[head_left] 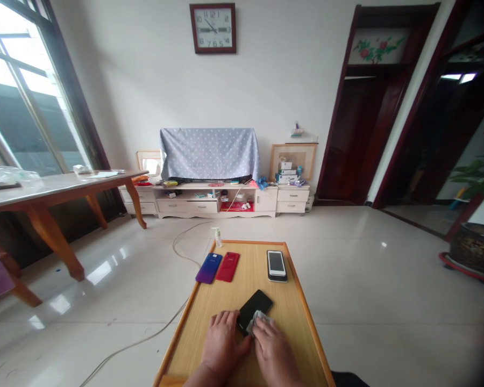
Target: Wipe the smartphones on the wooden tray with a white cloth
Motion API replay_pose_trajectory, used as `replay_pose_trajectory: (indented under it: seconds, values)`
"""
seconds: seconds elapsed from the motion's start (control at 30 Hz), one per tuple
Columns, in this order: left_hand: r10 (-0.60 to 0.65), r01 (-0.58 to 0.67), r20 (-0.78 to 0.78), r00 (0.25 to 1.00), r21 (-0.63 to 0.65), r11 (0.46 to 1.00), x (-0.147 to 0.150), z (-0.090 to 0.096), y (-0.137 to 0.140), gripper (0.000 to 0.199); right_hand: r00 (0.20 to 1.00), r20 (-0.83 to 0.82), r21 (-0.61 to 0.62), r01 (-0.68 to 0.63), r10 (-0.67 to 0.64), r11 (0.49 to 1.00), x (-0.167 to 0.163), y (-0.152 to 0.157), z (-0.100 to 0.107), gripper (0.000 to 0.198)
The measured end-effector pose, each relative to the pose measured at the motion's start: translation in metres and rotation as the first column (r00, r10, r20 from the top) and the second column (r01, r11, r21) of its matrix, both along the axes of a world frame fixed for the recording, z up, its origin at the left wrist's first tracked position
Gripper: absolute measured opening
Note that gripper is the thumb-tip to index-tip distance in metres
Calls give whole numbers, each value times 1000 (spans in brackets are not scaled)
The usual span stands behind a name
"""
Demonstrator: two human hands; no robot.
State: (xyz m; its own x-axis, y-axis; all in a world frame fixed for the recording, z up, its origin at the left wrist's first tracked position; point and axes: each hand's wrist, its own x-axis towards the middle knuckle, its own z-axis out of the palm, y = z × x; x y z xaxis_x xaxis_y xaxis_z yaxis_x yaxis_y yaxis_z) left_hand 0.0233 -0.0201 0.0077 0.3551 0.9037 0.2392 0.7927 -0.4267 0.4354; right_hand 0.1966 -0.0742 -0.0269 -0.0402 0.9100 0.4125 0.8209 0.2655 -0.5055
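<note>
A black smartphone (256, 306) lies slantwise on the small wooden table (246, 365). My left hand (225, 339) holds its lower left edge, fingers bent along the side and thumb by the bottom. In my right hand (272, 346) is a crumpled greyish-white cloth (260, 318), pressed against the phone's lower right part. Beyond my hands, a blue-purple phone (208, 268) and a red phone (227, 267) lie side by side at the far left. A white phone (276, 263) rests on a darker one at the far right.
At the table's far left corner stands a small clear pump bottle (218, 237). A cable (145, 339) runs over the tiled floor to the left. Farther off are a larger table (56, 189), a low cabinet (189, 206) and a potted plant (478, 244).
</note>
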Motion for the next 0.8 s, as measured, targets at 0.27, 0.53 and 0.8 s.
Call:
replay_pose_trajectory:
  seconds: [0.27,0.53,0.8]
  values:
    - [-88,91,-37,995,104,990,2,10,-13,26,909,-402,-39,103,-110,994,13,-1,24,23]
    - [19,-24,149,989,33,999,-4,11,-9,34,775,-593,-144,162,-216,976,20,-14,28,30]
    - [223,-168,389,894,-169,971,-5,2,3,38,725,-647,-184,152,-236,971,22,-22,22,34]
